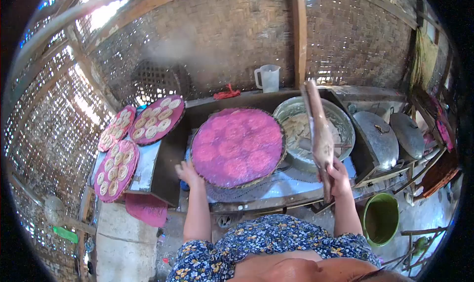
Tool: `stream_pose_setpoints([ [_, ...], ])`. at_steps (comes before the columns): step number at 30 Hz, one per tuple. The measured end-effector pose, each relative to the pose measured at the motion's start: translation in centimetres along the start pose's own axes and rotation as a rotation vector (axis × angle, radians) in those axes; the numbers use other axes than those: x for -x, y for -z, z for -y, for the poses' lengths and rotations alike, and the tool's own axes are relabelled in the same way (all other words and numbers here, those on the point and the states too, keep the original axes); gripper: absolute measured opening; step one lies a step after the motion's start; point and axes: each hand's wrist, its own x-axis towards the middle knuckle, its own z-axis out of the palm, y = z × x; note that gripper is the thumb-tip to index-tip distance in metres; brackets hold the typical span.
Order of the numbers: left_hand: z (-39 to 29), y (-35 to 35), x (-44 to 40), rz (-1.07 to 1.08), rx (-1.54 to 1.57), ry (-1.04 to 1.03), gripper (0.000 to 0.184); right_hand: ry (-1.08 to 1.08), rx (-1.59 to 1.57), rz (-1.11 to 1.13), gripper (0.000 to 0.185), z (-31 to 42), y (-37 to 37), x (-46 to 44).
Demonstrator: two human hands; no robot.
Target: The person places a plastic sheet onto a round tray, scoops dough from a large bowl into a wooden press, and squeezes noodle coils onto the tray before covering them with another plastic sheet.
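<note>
My right hand grips a long wooden tool, held upright in front of a large metal basin. Pale dough lies in that basin, with a handled utensil partly hidden behind the wood. Beside the left edge of a round woven tray, my left hand has its fingers apart and holds nothing; whether it touches the rim I cannot tell. A pink sheet covers the tray, and several round shapes show through it.
At left stand several pink-lined trays of pale dough coils. A white jug is at the back beside a red cloth or string. Lidded metal pots stand at right, with a green bucket on the floor below.
</note>
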Motion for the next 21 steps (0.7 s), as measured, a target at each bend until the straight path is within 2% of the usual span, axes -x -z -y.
stream_pose_setpoints([
  [2,-3.4,-4.4,2.4,-0.219,-0.457,-0.574,0.047,-0.054,-0.078,0.12,0.056,0.7,0.4,-2.7],
  [4,-5.6,-11.7,6.5,0.409,-0.835,-0.704,0.061,-0.103,-0.117,0.201,0.053,1.6,-0.6,-5.2],
  [5,-3.5,-14.3,6.2,0.774,-0.898,-0.99,0.071,-0.144,-0.116,0.165,0.048,2.2,-1.5,-6.0],
  [6,-3.5,-17.6,8.8,1.01,-0.971,-1.069,0.072,-0.139,-0.107,0.245,0.045,1.9,-1.6,-7.2],
  [8,-1.5,-23.0,13.2,0.99,-1.261,-1.115,0.06,-0.152,-0.023,0.354,0.041,1.9,-2.1,-9.2],
  [9,-0.5,-25.0,14.6,1.005,-1.037,-0.641,0.045,-0.172,0.051,0.378,0.039,2.1,-2.4,-10.0],
  [10,-0.1,-26.4,15.0,0.855,-1.108,-0.772,0.037,-0.011,0.404,0.324,0.041,3.4,-2.4,-11.0],
  [11,0.0,-27.7,15.2,0.702,-1.172,-0.892,0.031,0.291,0.758,0.295,0.041,3.4,-0.8,-13.9],
  [12,-0.4,-28.9,15.4,0.686,-1.161,-0.992,0.029,0.591,1.104,0.252,0.042,3.5,0.8,-16.9],
  [13,-0.9,-30.1,15.2,0.673,-1.148,-1.094,0.027,0.791,1.151,0.229,0.048,7.0,-0.3,-17.4],
  [14,-0.8,-31.0,14.7,0.661,-1.188,-1.426,0.022,1.022,1.206,0.081,0.054,8.8,-0.8,-18.6],
  [15,-0.6,-32.3,14.6,0.726,-1.113,-1.595,0.018,1.115,1.136,0.107,0.06,11.6,-1.9,-19.4],
  [16,-0.4,-33.2,14.8,0.739,-1.24,-1.559,0.018,1.114,1.03,0.062,0.056,13.7,-3.4,-19.6],
  [17,-0.3,-34.1,15.2,0.749,-1.363,-1.526,0.018,1.086,1.086,0.011,0.05,15.5,-4.7,-19.0],
  [19,-1.7,-35.5,16.0,0.848,-1.434,-1.253,0.018,1.58,1.131,-0.052,0.041,15.6,-5.4,-19.5],
  [20,-1.2,-35.9,14.8,0.942,-1.343,-1.29,0.025,1.645,1.154,0.099,0.041,15.8,-5.2,-19.1],
  [21,-0.3,-36.5,13.9,1.028,-0.822,-1.181,0.049,1.703,1.171,0.257,0.042,15.9,-4.8,-18.4],
])
